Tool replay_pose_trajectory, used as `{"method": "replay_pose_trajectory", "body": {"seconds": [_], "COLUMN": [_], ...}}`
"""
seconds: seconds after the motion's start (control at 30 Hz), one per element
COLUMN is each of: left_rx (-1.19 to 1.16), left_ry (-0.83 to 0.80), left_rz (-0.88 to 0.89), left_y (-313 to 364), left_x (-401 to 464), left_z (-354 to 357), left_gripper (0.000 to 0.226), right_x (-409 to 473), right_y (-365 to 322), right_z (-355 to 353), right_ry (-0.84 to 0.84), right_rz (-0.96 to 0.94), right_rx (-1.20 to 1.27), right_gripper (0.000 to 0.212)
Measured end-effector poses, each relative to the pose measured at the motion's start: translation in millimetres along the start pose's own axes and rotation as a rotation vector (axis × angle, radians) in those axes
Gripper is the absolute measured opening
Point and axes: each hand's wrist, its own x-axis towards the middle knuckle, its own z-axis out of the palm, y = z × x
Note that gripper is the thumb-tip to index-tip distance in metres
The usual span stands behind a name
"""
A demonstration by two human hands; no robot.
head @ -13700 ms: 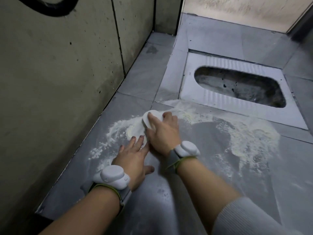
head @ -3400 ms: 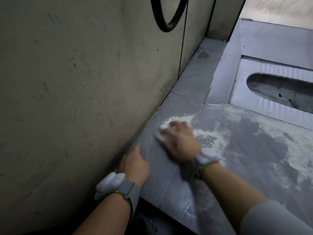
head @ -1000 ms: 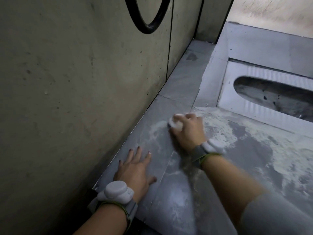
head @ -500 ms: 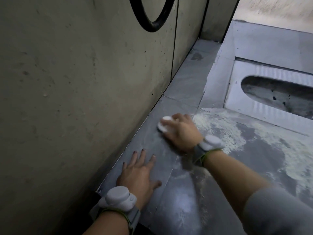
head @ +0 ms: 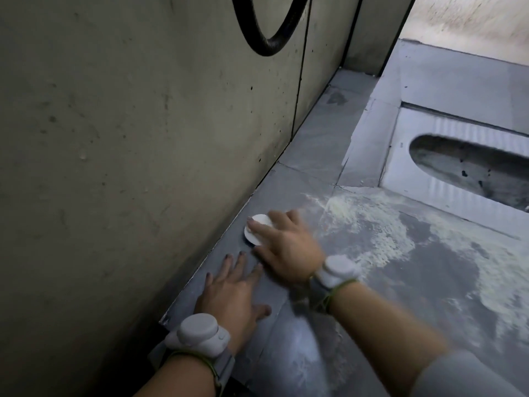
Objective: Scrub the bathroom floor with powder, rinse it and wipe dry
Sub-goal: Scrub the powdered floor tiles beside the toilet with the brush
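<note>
Your right hand (head: 289, 250) presses a white round scrub pad (head: 257, 230) onto the grey floor tile (head: 429, 282), fingers curled over its top, right at the foot of the concrete wall (head: 128, 138). Your left hand (head: 232, 293) lies flat on the tile just behind it, fingers spread and holding nothing. The wall hems the pad in on the left, and a black hose (head: 266, 38) loops across it higher up. Pale powder (head: 372, 224) is smeared over the tile to the right, toward the squat toilet pan (head: 458, 167). Each wrist carries a white band device (head: 200, 336). Compared with half a second ago, the pad sits closer to you and nearer your left fingertips; your left hand is where it was.
</note>
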Motion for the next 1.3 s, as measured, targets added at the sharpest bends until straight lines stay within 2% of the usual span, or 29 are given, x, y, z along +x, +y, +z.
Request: {"method": "replay_pose_trajectory", "body": {"seconds": [0.03, 0.13, 0.17, 0.2, 0.3, 0.33, 0.37, 0.43, 0.47, 0.53, 0.6, 0.63, 0.73, 0.77, 0.93, 1.07, 1.2, 1.3], "left_rx": [-0.002, -0.004, -0.004, -0.002, -0.014, -0.016, -0.015, -0.013, -0.014, -0.009, 0.0, 0.001, -0.016, -0.015, 0.004, 0.006, 0.003, 0.0], "left_ry": [-0.007, -0.002, -0.01, -0.007, -0.003, -0.004, -0.004, -0.006, -0.006, 0.0, 0.0, -0.001, 0.003, -0.003, -0.022, -0.027, -0.04, -0.037], "left_rz": [0.001, -0.004, -0.003, 0.002, 0.006, 0.004, -0.001, -0.006, -0.007, 0.0, 0.005, 0.005, 0.0, 0.003, 0.005, 0.01, 0.013, 0.006], "left_y": [1, 0, 0, 0, -1, -1, -1, -1, -1, -1, 0, 0, -1, -1, -1, -1, -3, -2], "left_x": [-1, -1, -2, -1, -2, -2, -2, -1, -1, -1, -1, -1, -1, -1, 0, 0, 0, 1], "left_z": [0, 1, 1, 0, 0, 0, 0, 1, 1, 0, 1, 1, 2, 2, 0, 1, 0, 0], "left_gripper": [0.079, 0.079, 0.079, 0.078, 0.077, 0.078, 0.078, 0.079, 0.079, 0.078, 0.078, 0.078, 0.079, 0.079, 0.078, 0.078, 0.079, 0.079], "right_x": [1, 21, 21, 18, -8, -8, -4, 2, 3, -1, -13, -12, 2, 3, -23, -2, 39, -2], "right_y": [11, 56, 52, 40, 13, 23, 36, 51, 42, 3, -13, -5, 26, 27, -8, 1, -9, -9], "right_z": [-8, -24, -21, -17, -10, -18, -25, -30, -26, -13, -4, -10, -30, -32, -29, -23, -14, -27], "right_ry": [-0.032, 0.147, 0.154, 0.132, -0.063, -0.093, -0.05, 0.079, 0.119, 0.106, -0.009, -0.024, 0.059, 0.069, -0.015, 0.013, 0.043, -0.016], "right_rz": [-0.033, 0.375, 0.433, 0.363, -0.083, -0.101, 0.001, 0.337, 0.404, 0.206, -0.031, -0.032, 0.38, 0.441, 0.16, 0.213, 0.368, 0.252], "right_rx": [-0.013, -0.077, -0.082, -0.066, 0.016, 0.025, 0.012, -0.028, -0.036, 0.028, 0.068, 0.078, 0.053, 0.029, 0.098, 0.022, -0.024, 0.112], "right_gripper": [0.044, 0.044, 0.042, 0.039, 0.044, 0.045, 0.044, 0.041, 0.041, 0.041, 0.05, 0.058, 0.064, 0.062, 0.058, 0.055, 0.048, 0.054]}}
